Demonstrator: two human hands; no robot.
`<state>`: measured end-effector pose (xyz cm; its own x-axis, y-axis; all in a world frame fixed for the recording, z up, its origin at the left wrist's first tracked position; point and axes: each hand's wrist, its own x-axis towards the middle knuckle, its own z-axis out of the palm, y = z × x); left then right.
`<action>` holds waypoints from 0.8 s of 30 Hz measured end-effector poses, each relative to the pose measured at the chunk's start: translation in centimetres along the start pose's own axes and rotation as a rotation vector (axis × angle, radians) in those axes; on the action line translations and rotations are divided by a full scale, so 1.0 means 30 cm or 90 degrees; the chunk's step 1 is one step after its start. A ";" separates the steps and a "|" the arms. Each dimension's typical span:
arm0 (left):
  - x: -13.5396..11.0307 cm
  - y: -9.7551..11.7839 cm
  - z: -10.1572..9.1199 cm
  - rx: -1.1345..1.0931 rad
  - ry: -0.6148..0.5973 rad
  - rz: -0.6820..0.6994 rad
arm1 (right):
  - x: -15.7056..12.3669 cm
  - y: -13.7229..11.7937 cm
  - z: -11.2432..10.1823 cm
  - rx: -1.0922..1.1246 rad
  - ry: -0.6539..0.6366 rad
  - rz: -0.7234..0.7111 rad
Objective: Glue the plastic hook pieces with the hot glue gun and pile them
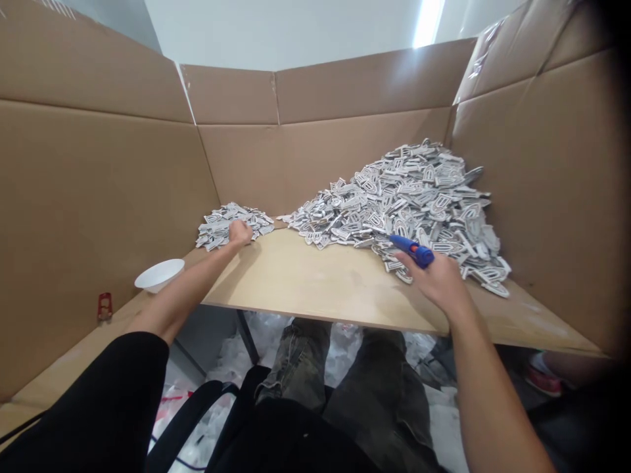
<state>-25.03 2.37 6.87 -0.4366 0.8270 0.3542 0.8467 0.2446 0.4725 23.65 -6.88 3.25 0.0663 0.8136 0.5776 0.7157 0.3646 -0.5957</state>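
Observation:
My left hand [240, 232] is closed in a fist at the front of a small pile of grey-white parts [219, 226], at the back left of the table. What its fingers hold, if anything, is hidden. My right hand [438, 282] is wrapped round a blue hand tool [407, 247] with a small orange part on it. The tool's narrow end points left, toward the front of a large heap of grey-white, slotted, buckle-like pieces [394, 190]. Its exact kind I cannot make out.
Tall cardboard walls [345, 141] enclose the back and sides of the wooden table [296, 276]. At the left stand a white bowl [158, 274] and a small red object [104, 306]. White plastic bags [261, 335] lie below the table. Another person's red shoe [542, 380] shows at lower right.

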 end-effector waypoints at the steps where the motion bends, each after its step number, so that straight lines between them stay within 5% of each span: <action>1: -0.007 0.026 0.036 0.006 0.005 0.019 | 0.001 0.003 -0.004 -0.007 0.007 0.009; 12: -0.127 0.486 0.300 0.034 -0.107 0.481 | 0.006 0.019 -0.052 0.001 0.165 0.093; 24: -0.167 0.985 0.466 -0.038 -0.287 0.413 | -0.007 0.052 -0.090 0.048 0.156 0.115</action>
<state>6.43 12.51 7.78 0.3149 0.9237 0.2184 0.8668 -0.3736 0.3304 26.63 -7.72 3.72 0.3591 0.7384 0.5708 0.6241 0.2647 -0.7351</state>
